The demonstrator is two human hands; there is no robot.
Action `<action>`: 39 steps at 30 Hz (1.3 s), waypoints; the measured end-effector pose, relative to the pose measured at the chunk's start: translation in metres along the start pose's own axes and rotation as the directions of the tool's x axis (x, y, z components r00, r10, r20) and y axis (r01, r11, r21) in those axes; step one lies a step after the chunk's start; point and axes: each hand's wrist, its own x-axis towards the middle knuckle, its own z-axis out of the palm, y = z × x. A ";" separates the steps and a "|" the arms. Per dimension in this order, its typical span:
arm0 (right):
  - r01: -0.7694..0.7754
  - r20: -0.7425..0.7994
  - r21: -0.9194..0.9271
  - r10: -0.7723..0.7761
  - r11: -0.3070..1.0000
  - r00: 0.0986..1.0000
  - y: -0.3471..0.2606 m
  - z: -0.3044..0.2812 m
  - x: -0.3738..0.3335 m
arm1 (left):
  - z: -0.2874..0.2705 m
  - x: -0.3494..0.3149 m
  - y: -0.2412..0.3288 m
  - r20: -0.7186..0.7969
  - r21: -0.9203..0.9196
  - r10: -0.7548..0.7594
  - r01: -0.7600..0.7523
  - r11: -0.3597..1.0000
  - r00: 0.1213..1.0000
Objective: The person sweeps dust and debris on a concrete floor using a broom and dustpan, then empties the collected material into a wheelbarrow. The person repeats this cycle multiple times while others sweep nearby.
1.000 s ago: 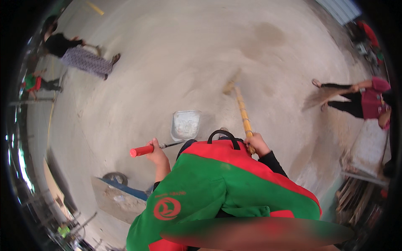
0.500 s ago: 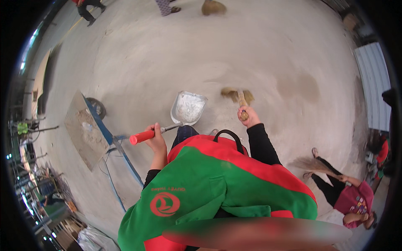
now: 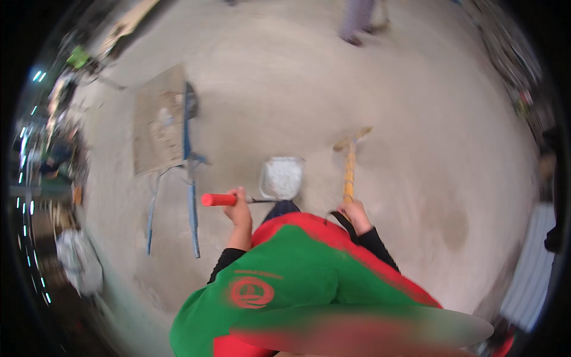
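Note:
My left hand (image 3: 239, 209) is closed around the handle of a long-handled dustpan, just below its red grip (image 3: 219, 200). The dustpan (image 3: 282, 177), pale metal with whitish dust or debris in it, hangs or rests low in front of me; I cannot tell whether it touches the floor. My right hand (image 3: 355, 216) grips the end of a broom's yellowish handle (image 3: 350, 178). The broom's straw head (image 3: 352, 139) points away from me, to the right of the dustpan, and is slightly blurred.
A blue-framed wheelbarrow (image 3: 159, 122) holding dirt and scraps stands at left, its handles toward me. Another person's legs (image 3: 358, 21) are at the far side. A damp-looking patch (image 3: 446, 223) marks the floor at right. A white sack (image 3: 78, 262) and clutter line the left edge.
My view has turned right, so the wheelbarrow now stands more upright in it. The broom has moved with me, its handle stretching forward more. The dustpan stays in my left hand.

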 end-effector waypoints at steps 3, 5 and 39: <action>0.078 0.265 0.005 -0.076 0.997 0.961 -0.018 0.005 0.025 | 0.003 0.001 0.004 -0.118 0.037 -0.051 0.056 0.998 0.992; 0.056 0.329 -0.122 -0.012 0.991 0.944 -0.033 0.021 0.044 | 0.008 0.006 0.012 -0.160 0.061 -0.081 0.092 0.994 0.984; -0.094 0.399 -0.265 0.199 0.959 0.895 -0.311 0.045 0.207 | 0.087 0.176 0.085 -0.449 0.194 -0.084 0.188 0.963 0.889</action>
